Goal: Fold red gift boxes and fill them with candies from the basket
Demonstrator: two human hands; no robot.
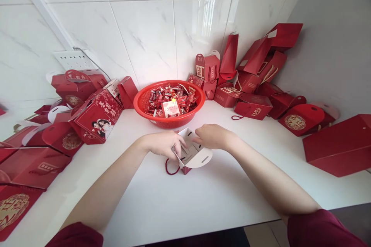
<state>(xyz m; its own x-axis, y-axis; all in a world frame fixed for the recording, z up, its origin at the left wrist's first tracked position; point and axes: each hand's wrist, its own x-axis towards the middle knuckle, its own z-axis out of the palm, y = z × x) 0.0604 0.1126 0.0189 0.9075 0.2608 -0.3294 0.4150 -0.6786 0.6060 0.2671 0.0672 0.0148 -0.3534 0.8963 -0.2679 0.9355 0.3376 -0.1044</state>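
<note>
A small red gift box (pixel 191 155) with white inner flaps and a red cord handle stands open on the white table (pixel 185 200), just in front of me. My left hand (pixel 164 143) grips its left side, fingers curled over the rim. My right hand (pixel 211 136) pinches a flap on the box's far right side. Right behind the box sits a red plastic basket (pixel 145 102) filled with red-wrapped candies and a pale small packet (pixel 171 108).
Piles of red gift boxes, folded and flat, lie at the left (pixel 95 117) and at the back right (pixel 252 81). A large flat red box (pixel 342 146) rests at the right. A white tiled wall rises behind; the table's front edge is near me.
</note>
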